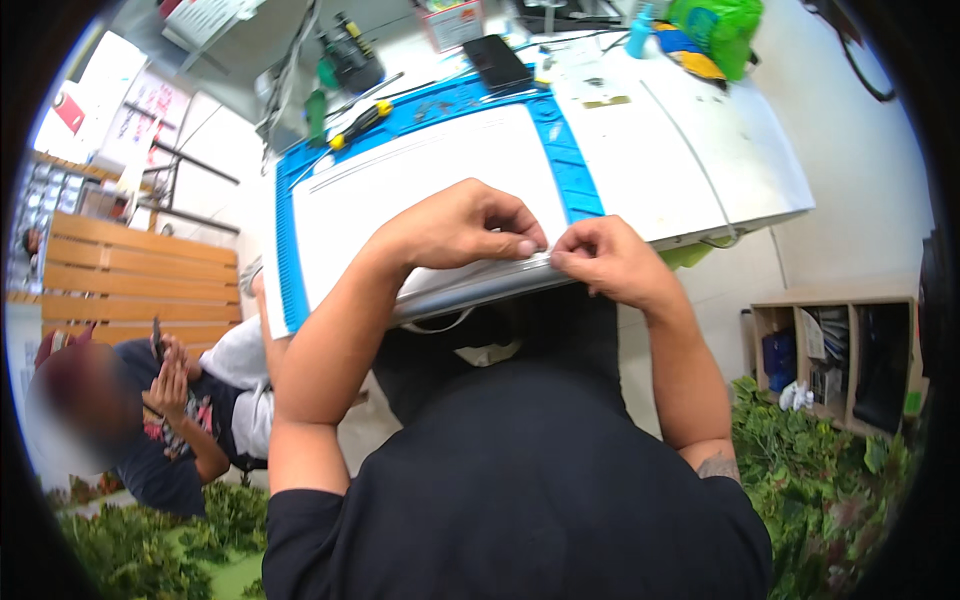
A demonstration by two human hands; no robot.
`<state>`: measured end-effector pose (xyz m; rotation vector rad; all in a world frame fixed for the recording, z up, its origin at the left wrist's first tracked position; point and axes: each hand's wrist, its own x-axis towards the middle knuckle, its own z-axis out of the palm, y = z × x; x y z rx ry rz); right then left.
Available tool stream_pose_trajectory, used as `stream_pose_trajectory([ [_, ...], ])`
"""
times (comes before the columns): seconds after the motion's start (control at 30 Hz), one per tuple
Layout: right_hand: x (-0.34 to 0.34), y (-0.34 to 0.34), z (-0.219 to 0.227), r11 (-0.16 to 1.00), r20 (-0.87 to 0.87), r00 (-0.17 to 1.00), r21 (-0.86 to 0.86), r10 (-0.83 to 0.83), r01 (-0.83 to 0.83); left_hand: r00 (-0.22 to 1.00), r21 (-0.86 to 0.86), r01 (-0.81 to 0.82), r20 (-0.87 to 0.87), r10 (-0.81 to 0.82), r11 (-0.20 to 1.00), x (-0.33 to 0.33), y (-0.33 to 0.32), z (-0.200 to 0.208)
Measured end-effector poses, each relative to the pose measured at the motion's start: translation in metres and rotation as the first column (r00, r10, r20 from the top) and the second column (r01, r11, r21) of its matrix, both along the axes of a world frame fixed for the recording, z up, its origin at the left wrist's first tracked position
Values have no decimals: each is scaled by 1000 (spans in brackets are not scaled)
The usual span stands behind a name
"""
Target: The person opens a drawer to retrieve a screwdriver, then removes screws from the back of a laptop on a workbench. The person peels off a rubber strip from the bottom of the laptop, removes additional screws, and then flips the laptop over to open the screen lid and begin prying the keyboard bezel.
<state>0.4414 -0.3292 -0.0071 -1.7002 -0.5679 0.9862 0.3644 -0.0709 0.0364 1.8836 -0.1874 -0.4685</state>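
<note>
A flat white panel (430, 170) with thin dark lines near its far edge lies on a blue work mat (575, 165). Its near side shows a grey strip (450, 298). My left hand (465, 228) reaches over the panel, thumb and forefinger pinched together at the near right corner. Just beside it, my right hand (615, 262) is also closed in a pinch at that corner. The fingertips of both almost meet; whatever small thing they hold is too small to make out.
A yellow-and-black screwdriver (362, 124) lies on the mat's far left. Behind are a black phone (497, 65), a blue bottle (640, 32) and a green bag (720, 35). A cable (690, 150) crosses the white table. At left, another person (170, 410) sits with a phone.
</note>
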Motion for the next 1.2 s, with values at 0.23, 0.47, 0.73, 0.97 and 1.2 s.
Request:
stream_pose_trajectory([
  [0.23, 2, 3, 2, 1000, 39, 999, 23, 16, -17, 992, -66, -45, -121, 36, 997, 7, -7, -11],
  [0.47, 0, 1, -1, 1000, 3, 1000, 17, -9, 9, 994, -5, 93, -59, -93, 996, 17, -17, -5],
  [0.73, 0, 2, 1, 1000, -4, 1000, 8, -3, 3, 989, 79, 143, -45, -140, 987, 23, -16, 0],
  [0.97, 0, 1, 1, 1000, 26, 1000, 28, 11, -12, 977, -54, 184, -96, -188, 981, 29, -9, -7],
  [1.2, -1, 1, 1, 1000, 43, 999, 16, 9, -10, 990, -36, 108, -93, -110, 994, 20, -5, -9],
])
